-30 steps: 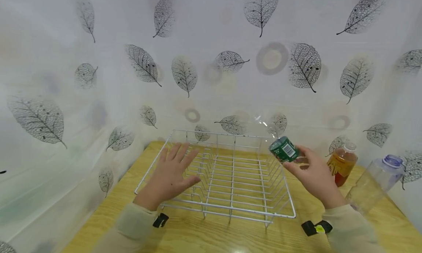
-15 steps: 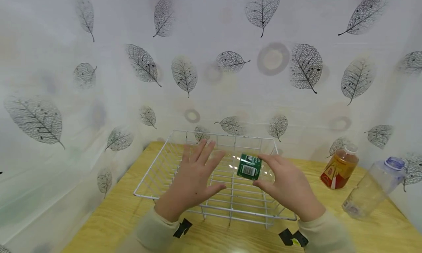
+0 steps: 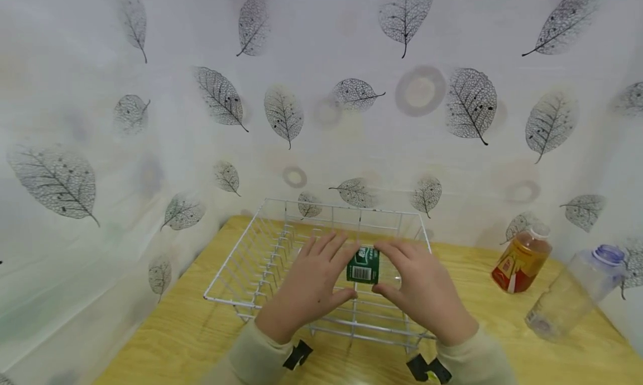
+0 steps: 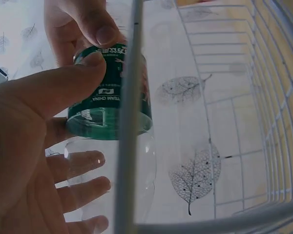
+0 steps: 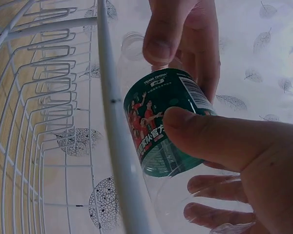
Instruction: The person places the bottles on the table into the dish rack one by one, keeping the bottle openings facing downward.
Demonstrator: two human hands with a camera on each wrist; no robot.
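Above the wire rack [image 3: 227, 302]: clear bottle [image 3: 363, 269], long axis left to right, neck leftward
Left hand [image 3: 311, 279]: pinching neck side
Right hand [image 3: 427, 287]: pinching base side
Nearer: both touching

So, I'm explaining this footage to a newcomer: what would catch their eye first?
Probably the clear bottle with a green label, held by the left hand and right hand over the white wire basket. Next, likely the bold leaf-printed sheet behind the table. Then the reddish-orange drink bottle and the clear bottle with a purple rim, both at the table's right.
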